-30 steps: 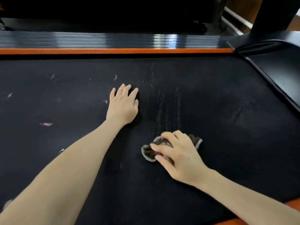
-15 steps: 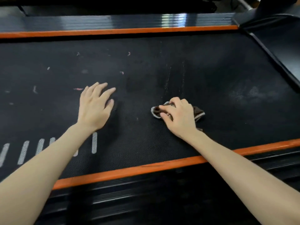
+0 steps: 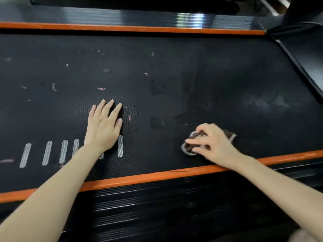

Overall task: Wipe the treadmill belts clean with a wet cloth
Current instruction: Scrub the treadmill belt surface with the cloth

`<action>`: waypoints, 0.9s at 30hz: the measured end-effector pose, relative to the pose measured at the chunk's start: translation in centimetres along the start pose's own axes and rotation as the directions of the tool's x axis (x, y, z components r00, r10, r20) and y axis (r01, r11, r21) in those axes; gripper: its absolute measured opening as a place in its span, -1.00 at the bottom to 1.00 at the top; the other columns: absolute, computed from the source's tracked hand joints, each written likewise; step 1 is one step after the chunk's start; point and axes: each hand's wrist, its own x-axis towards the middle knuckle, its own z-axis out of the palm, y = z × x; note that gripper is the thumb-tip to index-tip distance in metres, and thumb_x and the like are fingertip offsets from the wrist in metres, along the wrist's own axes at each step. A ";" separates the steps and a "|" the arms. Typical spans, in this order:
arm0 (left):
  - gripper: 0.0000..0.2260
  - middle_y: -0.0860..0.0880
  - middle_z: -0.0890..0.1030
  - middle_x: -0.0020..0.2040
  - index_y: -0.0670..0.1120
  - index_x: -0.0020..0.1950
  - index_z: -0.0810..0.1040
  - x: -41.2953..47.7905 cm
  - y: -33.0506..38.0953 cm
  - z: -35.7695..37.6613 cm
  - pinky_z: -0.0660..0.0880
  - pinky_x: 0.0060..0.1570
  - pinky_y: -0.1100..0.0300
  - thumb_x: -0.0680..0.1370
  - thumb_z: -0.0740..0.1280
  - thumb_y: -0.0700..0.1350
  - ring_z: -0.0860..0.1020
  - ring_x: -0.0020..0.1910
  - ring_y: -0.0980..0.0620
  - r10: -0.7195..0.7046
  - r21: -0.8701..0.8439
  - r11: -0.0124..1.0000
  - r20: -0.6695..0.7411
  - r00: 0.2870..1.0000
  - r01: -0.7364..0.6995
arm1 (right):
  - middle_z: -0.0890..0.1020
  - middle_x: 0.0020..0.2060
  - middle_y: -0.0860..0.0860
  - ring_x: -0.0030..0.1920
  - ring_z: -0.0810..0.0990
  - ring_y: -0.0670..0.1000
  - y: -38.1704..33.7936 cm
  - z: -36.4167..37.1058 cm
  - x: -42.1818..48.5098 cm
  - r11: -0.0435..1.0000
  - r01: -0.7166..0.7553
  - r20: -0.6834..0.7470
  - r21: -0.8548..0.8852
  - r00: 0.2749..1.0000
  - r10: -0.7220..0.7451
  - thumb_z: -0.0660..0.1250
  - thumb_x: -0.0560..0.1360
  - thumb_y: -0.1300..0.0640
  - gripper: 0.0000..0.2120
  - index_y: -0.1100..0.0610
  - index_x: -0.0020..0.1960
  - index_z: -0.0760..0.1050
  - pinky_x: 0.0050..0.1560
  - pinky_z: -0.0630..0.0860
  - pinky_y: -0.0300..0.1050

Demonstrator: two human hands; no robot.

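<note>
A black textured treadmill belt (image 3: 218,81) spans the view, flecked with pale scuffs and dusty patches. My right hand (image 3: 212,144) grips a bunched dark brown cloth (image 3: 191,148) with a pale edge, pressed on the belt close to the near orange trim. My left hand (image 3: 103,126) lies flat on the belt with straight fingers, partly covering a row of white stripes (image 3: 47,152). A greyish smear (image 3: 267,102) shows on the belt to the right of the cloth.
Orange trim strips (image 3: 148,178) run along the near and far belt edges. A ribbed black side rail (image 3: 157,210) lies below the near strip, another (image 3: 122,14) beyond the far one. The black motor cover (image 3: 304,48) rises at the right.
My right hand has drawn the cloth back across the belt toward the near orange trim. My left hand has shifted left, near the white stripes. The view has pulled back, showing the near rail.
</note>
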 end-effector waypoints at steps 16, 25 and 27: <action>-0.52 -0.16 0.38 0.41 -0.07 0.41 0.40 0.2 -0.4 0.4 0.06 0.42 -0.09 0.57 -0.03 0.07 0.24 0.44 -0.19 0.002 -0.001 1.000 -0.020 1.000 -0.002 | 0.51 0.03 0.11 -0.07 0.48 0.14 -4.0 4.8 8.4 0.983 0.019 -0.148 -0.182 0.988 -0.047 0.25 0.40 -0.27 -0.56 0.07 0.00 0.57 -0.12 0.42 0.03; -0.50 -0.15 0.38 0.41 -0.05 0.41 0.40 0.3 -0.4 0.4 0.06 0.43 -0.09 0.57 -0.05 0.08 0.23 0.45 -0.17 -0.009 0.014 1.000 -0.008 1.000 0.010 | 0.48 -0.09 0.16 -0.16 0.45 0.20 0.3 4.7 18.2 0.922 -0.302 -0.295 -0.242 0.928 0.227 0.29 0.50 -0.10 -0.71 0.14 -0.08 0.52 -0.17 0.48 0.08; -0.50 -0.15 0.38 0.41 -0.05 0.41 0.40 0.3 -0.3 0.3 0.06 0.43 -0.09 0.57 -0.05 0.08 0.23 0.44 -0.17 -0.009 0.011 1.000 -0.010 1.000 0.009 | 0.49 -0.13 0.14 -0.19 0.47 0.19 -2.8 5.3 14.6 0.970 -0.162 -0.235 -0.180 0.965 0.117 0.27 0.47 -0.13 -0.70 0.13 -0.12 0.52 -0.21 0.45 0.03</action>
